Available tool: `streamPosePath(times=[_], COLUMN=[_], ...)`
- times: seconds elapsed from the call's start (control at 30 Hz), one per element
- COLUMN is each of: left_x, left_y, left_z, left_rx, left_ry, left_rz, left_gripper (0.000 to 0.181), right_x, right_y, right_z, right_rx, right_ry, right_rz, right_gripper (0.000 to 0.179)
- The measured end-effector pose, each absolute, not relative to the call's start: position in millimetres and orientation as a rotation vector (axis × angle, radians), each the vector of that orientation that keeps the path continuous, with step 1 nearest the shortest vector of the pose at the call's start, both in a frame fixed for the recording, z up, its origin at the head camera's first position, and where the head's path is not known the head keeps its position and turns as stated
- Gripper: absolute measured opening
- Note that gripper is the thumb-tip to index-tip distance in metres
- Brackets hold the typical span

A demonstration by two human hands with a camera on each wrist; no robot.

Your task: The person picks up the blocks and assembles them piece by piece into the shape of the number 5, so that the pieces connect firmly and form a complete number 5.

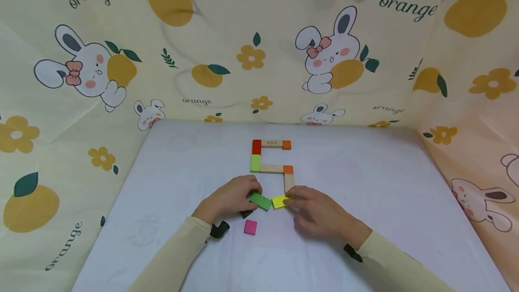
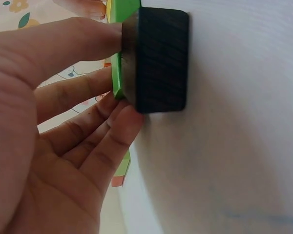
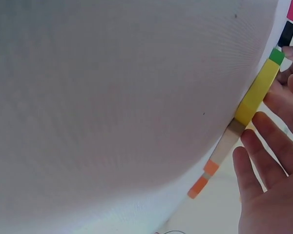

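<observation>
In the head view my left hand (image 1: 233, 197) pinches a green block (image 1: 261, 201) by its left end, thumb and index finger on either side. Under that thumb lies a black block (image 1: 246, 214), seen large in the left wrist view (image 2: 162, 61). A yellow block (image 1: 279, 202) lies just right of the green one, their corners close together. The fingers of my right hand (image 1: 322, 213) reach over it fairly straight, tips touching its side in the right wrist view. A plain wooden block (image 1: 289, 183) runs upward from the yellow one.
Beyond the hands, a red block (image 1: 257, 147), a light green block (image 1: 255, 163), orange blocks (image 1: 286, 145) and wooden blocks (image 1: 271, 169) form a bent line. A pink block (image 1: 250, 227) lies nearer me. A printed cloth (image 1: 227, 35) hangs behind the white table (image 1: 365, 170).
</observation>
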State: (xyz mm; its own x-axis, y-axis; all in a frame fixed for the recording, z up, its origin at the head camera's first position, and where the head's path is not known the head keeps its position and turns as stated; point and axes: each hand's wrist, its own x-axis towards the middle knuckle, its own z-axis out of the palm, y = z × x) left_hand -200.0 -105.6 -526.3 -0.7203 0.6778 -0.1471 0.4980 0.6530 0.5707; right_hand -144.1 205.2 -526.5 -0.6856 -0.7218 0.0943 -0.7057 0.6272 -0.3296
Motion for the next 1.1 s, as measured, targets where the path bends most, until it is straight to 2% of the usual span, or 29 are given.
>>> streamPosePath(times=[0.47, 0.77, 1.1], left_x=[-191.2, -166.6, -148.5], left_y=[-118.0, -146.1, -149.2], left_z=[-527.9, -522.3, -529.0], left_rx=[0.847, 0.803, 0.767], left_ry=[2.566, 2.608, 2.605], left_rz=[0.821, 0.977, 1.003], left_gripper=[0.049, 0.039, 0.031], right_x=[-140.6, -130.7, -131.5], right_y=[204.0, 189.0, 164.9], right_z=[-514.5, -508.7, -515.2], right_rx=[-1.200, -1.205, -1.202], right_ry=[2.846, 2.856, 2.787], right_rz=[-0.572, -0.602, -0.552], right_gripper=[0.048, 0.049, 0.049])
